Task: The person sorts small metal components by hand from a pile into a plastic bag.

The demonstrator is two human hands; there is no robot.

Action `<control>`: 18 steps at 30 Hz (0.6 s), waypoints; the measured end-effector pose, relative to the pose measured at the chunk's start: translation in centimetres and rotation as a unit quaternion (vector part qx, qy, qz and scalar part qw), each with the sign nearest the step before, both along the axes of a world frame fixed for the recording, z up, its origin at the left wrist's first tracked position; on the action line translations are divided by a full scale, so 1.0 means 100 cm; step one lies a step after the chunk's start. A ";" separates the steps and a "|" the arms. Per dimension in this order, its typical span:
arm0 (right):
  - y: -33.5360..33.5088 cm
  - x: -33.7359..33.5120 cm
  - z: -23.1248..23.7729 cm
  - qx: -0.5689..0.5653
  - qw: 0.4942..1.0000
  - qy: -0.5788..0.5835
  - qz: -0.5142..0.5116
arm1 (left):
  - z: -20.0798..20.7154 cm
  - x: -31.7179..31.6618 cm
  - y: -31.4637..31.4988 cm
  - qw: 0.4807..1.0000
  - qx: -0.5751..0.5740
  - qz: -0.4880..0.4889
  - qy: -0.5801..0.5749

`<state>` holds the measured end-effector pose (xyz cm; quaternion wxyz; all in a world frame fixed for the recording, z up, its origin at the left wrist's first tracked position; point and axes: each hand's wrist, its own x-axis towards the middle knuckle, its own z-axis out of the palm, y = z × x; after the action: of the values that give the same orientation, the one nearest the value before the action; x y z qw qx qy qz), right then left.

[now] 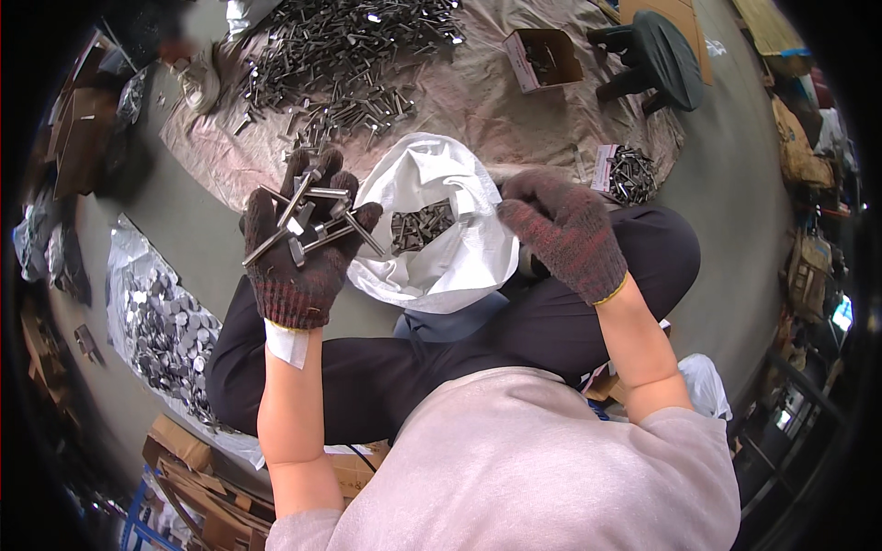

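Observation:
My left hand point(299, 243), in a dark knitted glove, is turned palm up with its fingers loosely curled. Several shiny metal bolts point(299, 220) lie crosswise over its palm and fingers. Between my hands stands a white sack point(377, 271) with its rim rolled open. Inside it lies a heap of similar metal bolts point(423, 227). My right hand point(565, 230), gloved likewise, is beside the sack's right rim with fingers curled and closed. What they hold, if anything, is hidden.
A large pile of bolts point(340, 64) covers the far cloth point(459, 101). An open box point(544, 60), a dark stool point(657, 60) and a small box of bolts point(632, 174) stand right. Round metal discs point(175, 335) lie left on plastic. A shoe point(197, 83) shows far left.

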<state>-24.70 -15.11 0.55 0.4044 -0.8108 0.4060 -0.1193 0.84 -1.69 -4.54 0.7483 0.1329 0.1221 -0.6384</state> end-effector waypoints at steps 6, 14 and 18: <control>-0.024 -0.019 0.016 0.185 0.955 -0.139 -0.188 | -0.003 -0.003 0.008 1.000 -0.009 -0.012 0.009; -0.048 -0.001 0.038 0.023 0.993 -0.083 -0.085 | -0.005 -0.005 0.012 1.000 0.018 -0.012 0.009; -0.062 0.002 0.017 0.016 0.997 -0.053 -0.055 | -0.008 -0.007 0.007 1.000 0.015 -0.020 0.010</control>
<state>-24.46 -21.29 2.26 0.4314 -0.7731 0.4295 -0.1779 0.19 -1.00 -5.35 0.7318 0.1403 0.1369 -0.6527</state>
